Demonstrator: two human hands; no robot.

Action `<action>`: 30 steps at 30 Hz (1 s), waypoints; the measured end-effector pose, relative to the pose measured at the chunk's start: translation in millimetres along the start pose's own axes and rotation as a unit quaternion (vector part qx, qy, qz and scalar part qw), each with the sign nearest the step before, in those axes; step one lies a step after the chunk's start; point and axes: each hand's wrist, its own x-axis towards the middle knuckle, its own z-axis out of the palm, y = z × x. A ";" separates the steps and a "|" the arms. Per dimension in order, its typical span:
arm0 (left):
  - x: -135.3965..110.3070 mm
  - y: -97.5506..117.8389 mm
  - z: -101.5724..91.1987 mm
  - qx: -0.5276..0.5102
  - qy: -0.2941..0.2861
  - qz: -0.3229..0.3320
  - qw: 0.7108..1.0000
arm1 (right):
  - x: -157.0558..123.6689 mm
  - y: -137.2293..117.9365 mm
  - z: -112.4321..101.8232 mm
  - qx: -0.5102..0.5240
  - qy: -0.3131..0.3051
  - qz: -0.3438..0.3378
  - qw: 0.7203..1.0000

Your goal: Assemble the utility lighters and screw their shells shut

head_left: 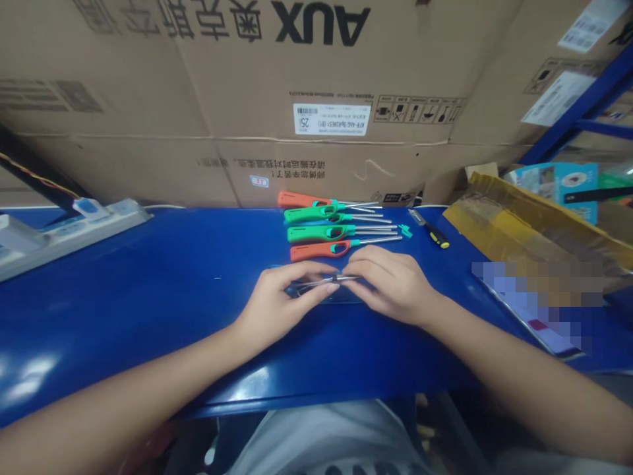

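My left hand (274, 297) pinches a slim metal rod piece (341, 278) between thumb and fingers. It has thin wire-like lines and a dark bluish part at its left end, but its exact kind is unclear. At the right end of this piece, my right hand (390, 280) is closed, its fingertips meeting those of the left. Just beyond my hands lie several long-necked gas lighters: an orange one (316, 251) nearest, a green one (316, 233) behind it, and more green and orange ones further back, metal necks pointing right. Something clear and flat lies under my fingers, mostly hidden.
Small teal plastic bits (405, 231) and a yellow-black screwdriver-like tool (438, 236) lie right of the lighters. A power strip (74, 234) occupies the left. At right sit a taped cardboard box (524, 224) and a blurred flat item (539, 316). Large cardboard (222, 86) walls off the back.
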 end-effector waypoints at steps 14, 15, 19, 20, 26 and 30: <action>2.6 -2.5 -6.3 0.041 0.048 0.191 0.980 | -1.4 -1.3 1.8 0.028 -0.003 -0.013 1.000; 3.1 -3.4 -6.1 0.041 0.046 0.194 0.979 | -1.5 -0.7 1.8 0.022 -0.001 -0.018 1.000; 4.0 -3.8 -6.0 0.047 0.030 0.199 0.978 | -1.6 -0.8 0.4 -0.005 0.000 -0.038 0.999; 3.9 -3.3 -6.0 0.049 0.028 0.200 0.978 | -1.5 -1.4 -0.1 -0.012 -0.004 -0.041 0.999; 3.3 -5.9 -5.9 0.074 0.013 0.219 0.973 | 0.2 -5.7 -2.4 -0.059 -0.022 -0.054 0.997; 3.3 -10.6 -9.0 0.122 -0.003 0.277 0.953 | 0.9 -6.9 -1.8 -0.071 -0.034 -0.062 0.995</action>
